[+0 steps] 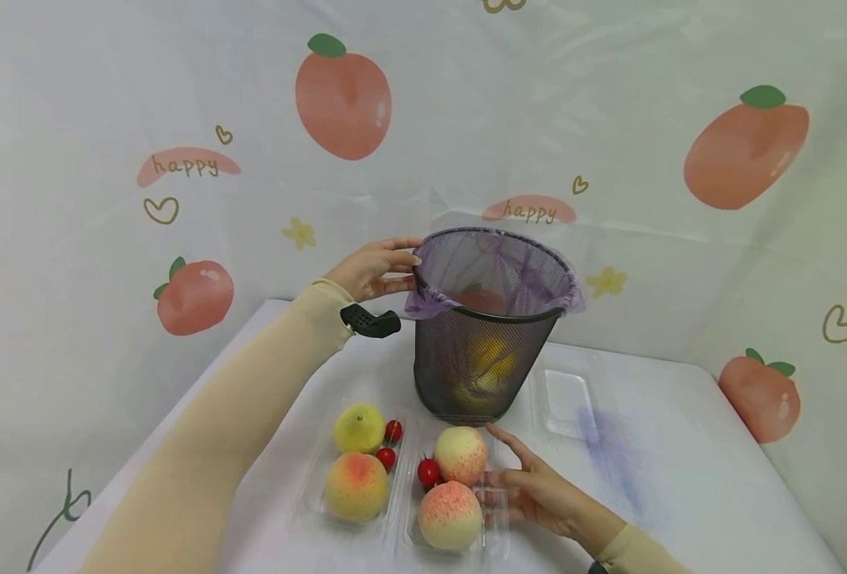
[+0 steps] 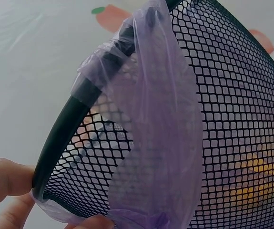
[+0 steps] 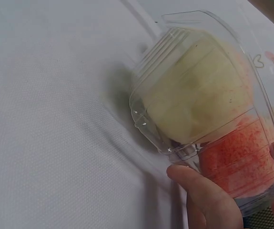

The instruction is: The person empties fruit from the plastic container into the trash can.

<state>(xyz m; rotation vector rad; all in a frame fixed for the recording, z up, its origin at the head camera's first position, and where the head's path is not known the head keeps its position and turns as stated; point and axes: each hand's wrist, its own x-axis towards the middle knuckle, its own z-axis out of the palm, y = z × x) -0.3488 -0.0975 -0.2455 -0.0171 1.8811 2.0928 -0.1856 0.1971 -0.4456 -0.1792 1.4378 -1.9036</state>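
A black mesh wastebasket (image 1: pixel 466 367) with a purple plastic bag (image 1: pixel 426 304) over its rim stands tilted at the back. My left hand (image 1: pixel 376 267) grips the left side of that rim. In the left wrist view, fingers (image 2: pixel 5 181) pinch bag and rim together. Yellow shapes (image 1: pixel 491 363) show through the mesh. My right hand (image 1: pixel 538 490) holds the right side of a clear plastic box (image 1: pixel 498 542). Inside it lie two pinkish peaches (image 1: pixel 450 516) and a small red tomato (image 1: pixel 429 472). From the right wrist view, the thumb (image 3: pixel 208 195) presses the box's corner.
Left of the held box is another clear box (image 1: pixel 315 510) with a peach (image 1: pixel 356 486), a yellow fruit (image 1: pixel 358 429) and two small tomatoes (image 1: pixel 386 458). A clear tray (image 1: pixel 570 402) lies right of the wastebasket. Behind the white table (image 1: pixel 681 462) hangs a printed cloth (image 1: pixel 452 96).
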